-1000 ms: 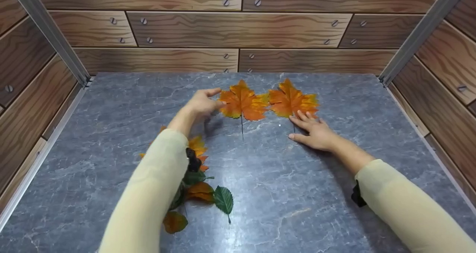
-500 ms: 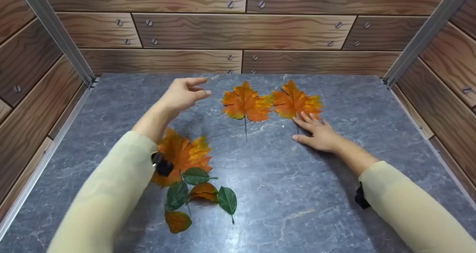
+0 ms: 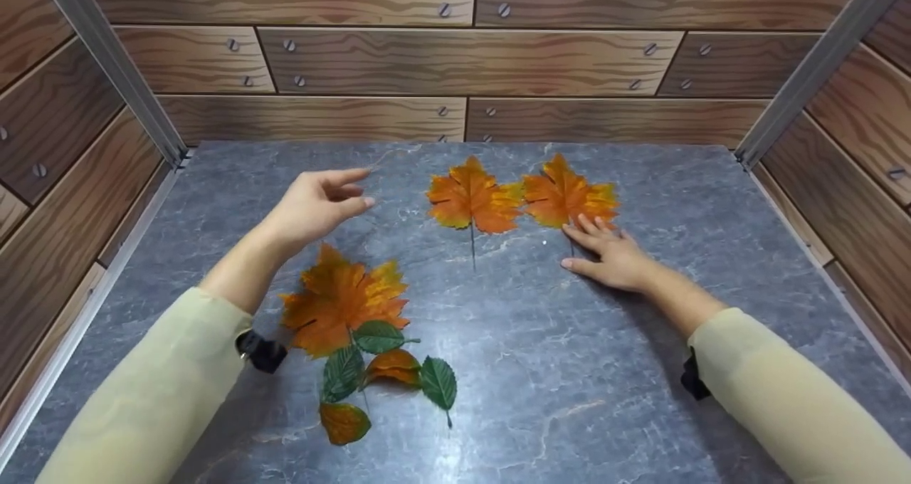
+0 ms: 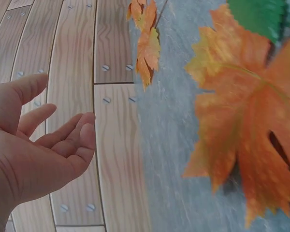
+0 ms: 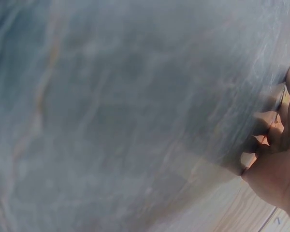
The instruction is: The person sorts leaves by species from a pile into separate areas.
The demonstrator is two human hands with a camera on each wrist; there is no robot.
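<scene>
Two orange maple leaves lie side by side at the back: the left maple leaf (image 3: 473, 196) and the right maple leaf (image 3: 568, 192), stems toward me. My right hand (image 3: 612, 260) lies with spread fingers on the lower edge of the right leaf, thumb beside its stem. In the right wrist view that hand (image 5: 280, 150) is partly cut off at the edge. My left hand (image 3: 313, 206), loosely bent and holding nothing, hovers left of the pair. In the left wrist view the same hand (image 4: 48, 140) shows a bare palm. Below it lies a larger orange maple leaf (image 3: 341, 302).
Near the large leaf are several small leaves, among them a green leaf (image 3: 438, 383), a brown-orange leaf (image 3: 344, 423) and a folded brown leaf (image 3: 395, 367). The grey marbled table (image 3: 640, 398) ends at a wood-patterned wall (image 3: 470, 57) and metal posts (image 3: 811, 64).
My left hand has left the left maple leaf and moved left and slightly toward me, uncovering the large leaf and the small ones. My right hand stays on the right leaf.
</scene>
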